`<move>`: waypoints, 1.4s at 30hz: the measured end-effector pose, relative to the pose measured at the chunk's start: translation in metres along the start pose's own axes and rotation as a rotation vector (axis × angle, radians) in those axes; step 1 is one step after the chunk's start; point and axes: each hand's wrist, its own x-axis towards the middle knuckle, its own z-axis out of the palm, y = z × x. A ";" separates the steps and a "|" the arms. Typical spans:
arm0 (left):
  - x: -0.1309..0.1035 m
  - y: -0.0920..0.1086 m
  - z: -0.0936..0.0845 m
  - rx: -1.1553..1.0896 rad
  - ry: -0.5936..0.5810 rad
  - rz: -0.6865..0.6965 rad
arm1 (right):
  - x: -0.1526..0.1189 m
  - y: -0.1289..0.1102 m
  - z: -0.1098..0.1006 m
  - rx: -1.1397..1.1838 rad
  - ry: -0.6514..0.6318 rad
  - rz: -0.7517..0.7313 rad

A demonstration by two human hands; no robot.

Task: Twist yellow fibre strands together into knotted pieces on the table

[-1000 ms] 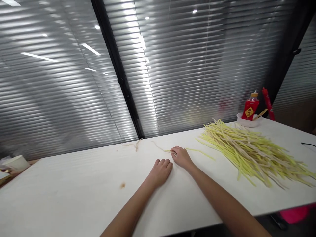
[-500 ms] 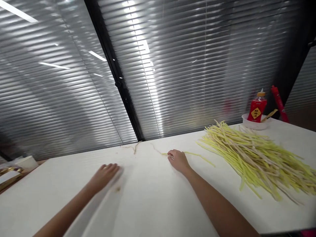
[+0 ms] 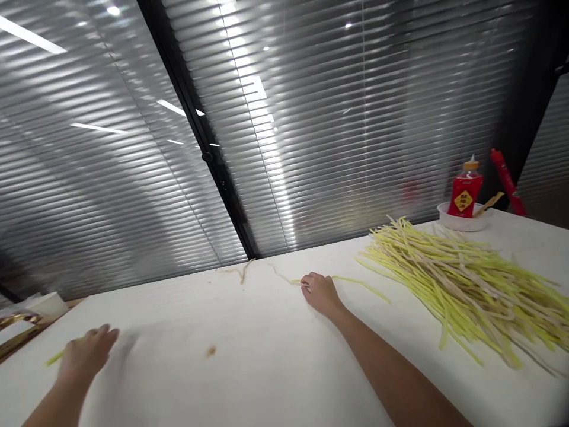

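My left hand (image 3: 88, 351) is over the left part of the white table, closed round a short yellow-green stem (image 3: 54, 358), one end of which sticks out to the left. Farther right, my right hand (image 3: 323, 293) rests near the back edge with its fingers pinched on a long yellow-green strand (image 3: 364, 284). From the fingers' left side trails a thin beige strand (image 3: 280, 274). To the right lies a large loose heap of yellow-green and beige strands (image 3: 444, 273); their exact kind is unclear.
A white table (image 3: 249, 367) reaches back to slatted blinds (image 3: 320, 148). Thin beige scraps (image 3: 242, 273) and a brown spot (image 3: 210, 351) lie on it. A red bottle (image 3: 465, 193) stands in a white bowl (image 3: 457, 222) at back right. A white container (image 3: 51, 303) sits at far left.
My left hand has moved left and nearer, and a yellow-green stem now shows in it. My right hand has stayed in about the same place on its strand.
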 end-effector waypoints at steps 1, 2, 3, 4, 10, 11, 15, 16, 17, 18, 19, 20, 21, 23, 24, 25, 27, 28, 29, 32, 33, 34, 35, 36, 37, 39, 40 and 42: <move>0.013 0.012 -0.003 0.062 0.044 -0.119 | 0.000 0.000 0.000 -0.015 0.000 -0.003; 0.028 0.027 -0.008 0.076 0.101 -0.124 | 0.000 -0.001 0.001 -0.034 0.003 -0.006; 0.044 0.043 -0.015 0.061 0.150 -0.096 | 0.000 -0.001 0.001 -0.056 0.005 -0.010; 0.061 0.062 -0.025 0.030 0.180 -0.033 | -0.001 -0.002 0.001 -0.078 0.008 -0.014; 0.151 0.212 -0.131 -0.210 0.380 0.357 | -0.002 -0.010 -0.002 -0.188 0.069 -0.030; 0.159 0.240 -0.152 -0.273 0.423 0.417 | -0.002 -0.011 -0.003 -0.196 0.095 -0.038; 0.172 0.351 -0.228 -0.492 0.534 0.692 | 0.002 -0.012 0.002 -0.199 0.132 -0.071; 0.171 0.377 -0.244 -0.527 0.569 0.781 | 0.003 -0.011 0.005 -0.201 0.131 -0.089; 0.170 0.401 -0.259 -0.540 0.606 0.877 | 0.004 -0.010 0.007 -0.202 0.126 -0.091; 0.168 0.424 -0.272 -0.529 0.646 0.980 | 0.005 -0.010 0.009 -0.211 0.090 -0.115; 0.166 0.445 -0.284 -0.501 0.685 1.076 | 0.005 -0.011 0.010 -0.219 0.071 -0.127; 0.164 0.464 -0.295 -0.475 0.728 1.145 | 0.006 -0.012 0.011 -0.229 0.064 -0.127; 0.163 0.482 -0.305 -0.457 0.764 1.199 | 0.005 -0.014 0.010 -0.240 0.064 -0.126; 0.163 0.511 -0.322 -0.455 0.809 1.263 | 0.004 -0.021 0.008 -0.236 0.073 -0.115; 0.165 0.524 -0.330 -0.475 0.821 1.274 | 0.004 -0.025 0.006 -0.238 0.076 -0.114; 0.168 0.535 -0.336 -0.508 0.824 1.277 | 0.003 -0.029 0.005 -0.241 0.069 -0.124; 0.176 0.555 -0.345 -0.598 0.790 1.275 | 0.002 -0.034 0.001 -0.250 0.048 -0.153; 0.180 0.564 -0.347 -0.638 0.748 1.277 | 0.001 -0.035 0.000 -0.256 0.042 -0.176; 0.185 0.571 -0.348 -0.665 0.693 1.286 | 0.000 -0.035 -0.001 -0.264 0.043 -0.177; 0.195 0.590 -0.342 -0.678 0.562 1.332 | -0.001 -0.032 -0.003 -0.279 0.032 -0.183; 0.197 0.594 -0.338 -0.679 0.558 1.340 | -0.001 -0.030 -0.004 -0.282 0.025 -0.181; 0.197 0.597 -0.334 -0.685 0.572 1.336 | -0.001 -0.030 -0.004 -0.283 0.018 -0.181; 0.196 0.599 -0.330 -0.692 0.596 1.321 | -0.001 -0.029 -0.004 -0.280 0.011 -0.180; 0.195 0.600 -0.326 -0.696 0.624 1.300 | -0.001 -0.029 -0.004 -0.273 0.003 -0.174; 0.193 0.600 -0.323 -0.694 0.652 1.280 | -0.001 -0.029 -0.004 -0.263 -0.004 -0.163; 0.191 0.600 -0.319 -0.673 0.704 1.253 | -0.001 -0.031 -0.003 -0.239 -0.008 -0.142; 0.191 0.600 -0.318 -0.659 0.729 1.246 | -0.001 -0.032 -0.003 -0.229 -0.003 -0.137; 0.192 0.600 -0.317 -0.632 0.778 1.234 | -0.001 -0.033 -0.002 -0.226 0.018 -0.132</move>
